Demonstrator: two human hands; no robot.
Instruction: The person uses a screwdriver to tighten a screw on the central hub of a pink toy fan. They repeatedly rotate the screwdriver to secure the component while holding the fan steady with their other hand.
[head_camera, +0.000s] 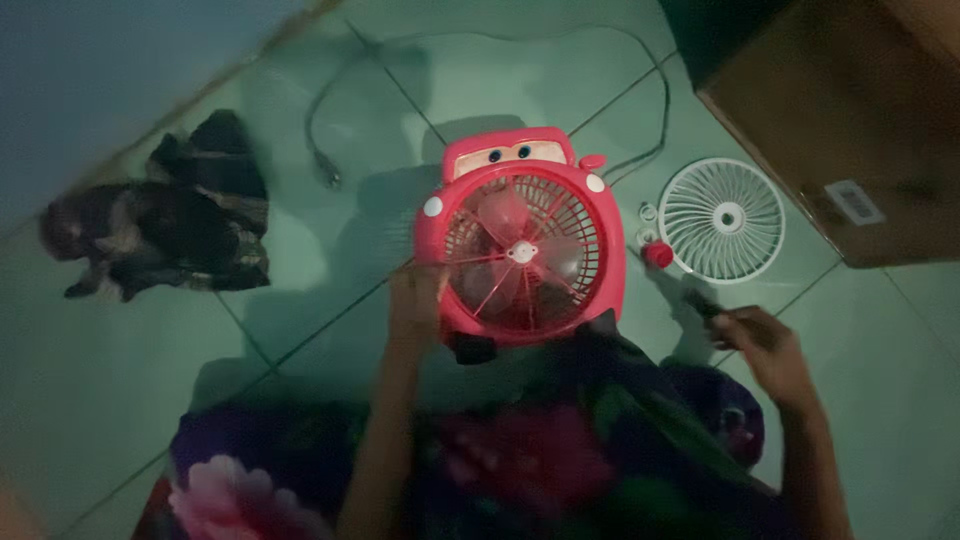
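A pink box fan (522, 235) shaped like a cartoon car lies flat on the green tiled floor (330, 250), in the middle of the view, with its blades uncovered behind a pink grille. The left hand (417, 300) rests on the near left edge of the fan, fingers bent over the rim. The right hand (765, 345) is well apart, to the right, closed around a dark tool (700, 303) (too blurred to tell its kind). Just right of the fan lie a small red knob (658, 255) and a white round grille (722, 220). A dark cord (330, 120) runs on the far side. A crumpled dark cloth (165, 215) lies far left, a cardboard box (850, 110) far right.
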